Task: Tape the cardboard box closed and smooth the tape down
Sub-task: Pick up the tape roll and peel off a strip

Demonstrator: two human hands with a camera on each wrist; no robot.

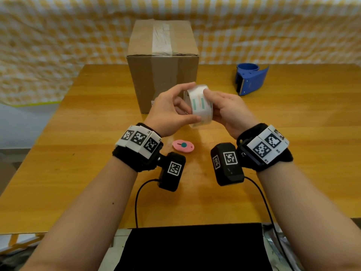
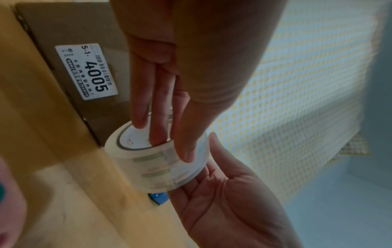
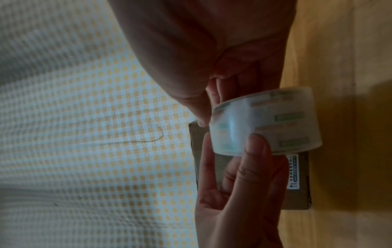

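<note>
Tape roll: I see a wide roll of clear packing tape (image 1: pixel 198 105) with pale green printed bars, held in the air between both hands, just in front of the box and above the table.
Box: the brown cardboard box (image 1: pixel 163 65) stands upright on the wooden table (image 1: pixel 293 133); a strip of clear tape runs down the middle of its top, and a white label reading 5-1-4005 (image 2: pixel 86 71) sits low on the face towards me.
Left hand: my left hand (image 1: pixel 169 112) grips the roll — fingers reach into the core, thumb pressed on the outer winding.
Right hand: my right hand (image 1: pixel 227 110) cups the roll from the other side, fingers curled over its top edge, thumb against it.
Table: a blue tape dispenser (image 1: pixel 251 78) lies right of the box, well apart from it; a small pink oval cutter (image 1: pixel 183 146) lies near my wrists.
</note>
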